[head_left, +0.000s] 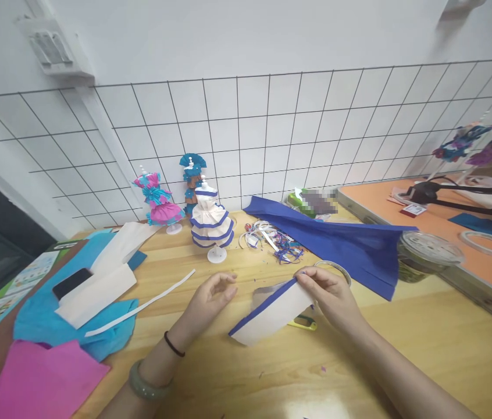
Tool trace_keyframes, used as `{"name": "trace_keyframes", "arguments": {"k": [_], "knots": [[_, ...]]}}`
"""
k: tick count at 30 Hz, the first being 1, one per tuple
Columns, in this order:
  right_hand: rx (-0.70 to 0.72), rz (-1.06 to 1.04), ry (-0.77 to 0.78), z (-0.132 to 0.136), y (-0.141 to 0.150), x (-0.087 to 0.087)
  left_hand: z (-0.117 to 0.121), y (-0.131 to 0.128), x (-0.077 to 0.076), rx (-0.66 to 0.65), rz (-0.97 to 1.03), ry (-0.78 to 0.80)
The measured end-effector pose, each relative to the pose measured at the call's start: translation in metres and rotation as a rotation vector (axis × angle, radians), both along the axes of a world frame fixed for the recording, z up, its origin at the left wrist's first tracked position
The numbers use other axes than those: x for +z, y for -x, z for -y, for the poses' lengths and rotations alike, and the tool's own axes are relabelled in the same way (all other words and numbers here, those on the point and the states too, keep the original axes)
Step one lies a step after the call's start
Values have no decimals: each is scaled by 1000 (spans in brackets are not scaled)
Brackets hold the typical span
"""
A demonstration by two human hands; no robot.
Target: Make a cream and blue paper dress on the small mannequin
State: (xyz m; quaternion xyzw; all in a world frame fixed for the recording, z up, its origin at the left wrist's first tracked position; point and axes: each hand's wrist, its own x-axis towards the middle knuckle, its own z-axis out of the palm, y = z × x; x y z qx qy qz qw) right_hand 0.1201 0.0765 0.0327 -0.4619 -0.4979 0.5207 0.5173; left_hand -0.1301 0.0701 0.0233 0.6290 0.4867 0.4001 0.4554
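Note:
My right hand pinches one end of a white paper strip with a blue edge, which slants down to the left above the table. To the left of the strip, my left hand hovers with thumb and fingers apart, holding nothing. Partly hidden under the strip are yellow-handled scissors. Behind my hands stands a small dress form in a tiered white paper dress with blue trim. A narrow white strip lies left of my left hand.
A large blue paper sheet and colourful paper scraps lie at the back. Pink-and-blue and teal dress figures stand by the wall. Coloured sheets, white paper and a phone sit left; a clear round container stands right.

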Motion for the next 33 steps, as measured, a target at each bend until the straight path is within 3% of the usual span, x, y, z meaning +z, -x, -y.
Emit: {"name": "trace_keyframes", "arguments": {"k": [7, 14, 19, 27, 33], "knots": [[106, 17, 18, 3, 0, 1, 15, -15, 3, -218, -48, -36], [115, 17, 37, 3, 2, 4, 20, -25, 6, -178, -148, -120], [64, -9, 88, -1, 2, 1, 22, -28, 9, -109, -26, 23], [54, 35, 115, -6, 1, -3, 22, -28, 8, -211, 188, 262], [38, 40, 124, -8, 2, -4, 20, -23, 6, -270, 154, 339]]}}
